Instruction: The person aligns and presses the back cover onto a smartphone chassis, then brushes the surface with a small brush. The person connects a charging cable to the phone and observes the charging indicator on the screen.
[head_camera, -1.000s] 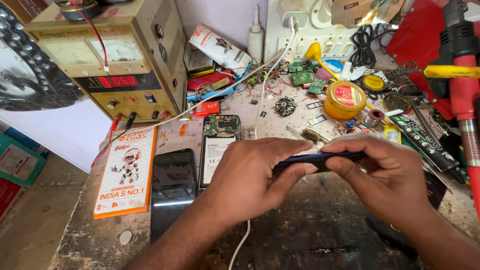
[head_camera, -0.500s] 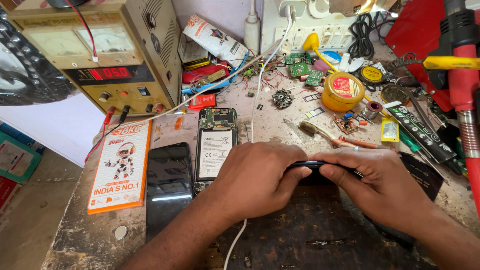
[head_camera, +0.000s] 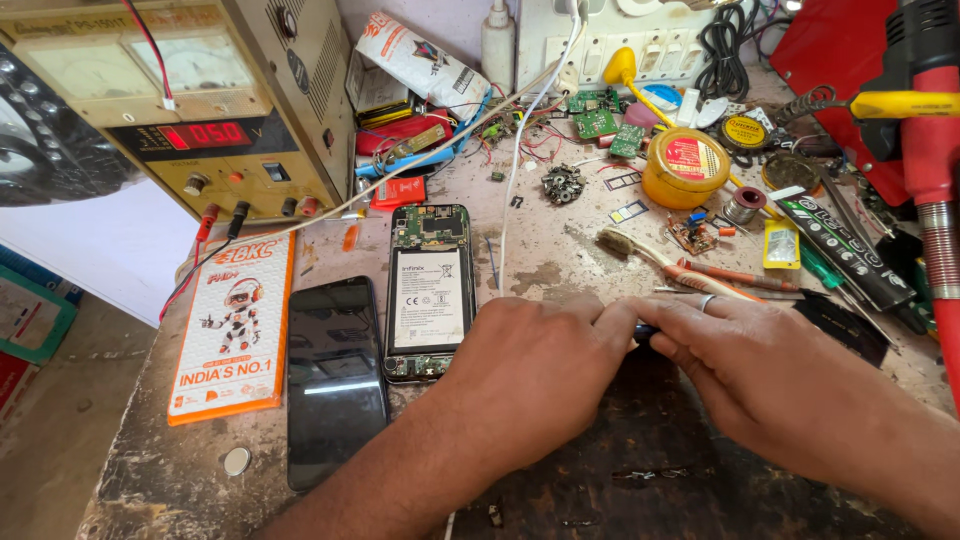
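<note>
Both hands rest low on the worn, dark-stained workbench (head_camera: 640, 480), knuckles up, meeting near its front centre. The left hand (head_camera: 530, 375) is curled nearly into a fist, its fingers tucked under and closed around one end of a slim dark object (head_camera: 643, 331). The right hand (head_camera: 760, 375) lies flatter, fingers extended leftward and pressed together over the other end of the same item; a plain ring sits on one finger. Only a short sliver of the dark object shows between the two thumbs, so its full shape and material cannot be determined. It lies at or just above the bench surface; contact with the bench cannot be confirmed.

Just left of the left hand lies an opened phone (head_camera: 428, 292), back cover off, showing a white-labelled flat battery and a green circuit board at its top end. Beside that, further left, is a glossy black screen panel (head_camera: 335, 375), face up, reflecting light. An orange and white printed card pack (head_camera: 232, 330) lies beyond it, with a small round coin cell (head_camera: 236, 461) near the bench edge.

At rear left stands a beige metal bench power supply (head_camera: 200, 110) with an analogue meter, a red digital readout and knobs. Behind the right hand lie a worn toothbrush (head_camera: 660, 262) with soiled bristles and a yellow round tin (head_camera: 685, 167) with a red label. The bench surface is pitted concrete-grey, scattered with loose circuit boards and wires.
</note>
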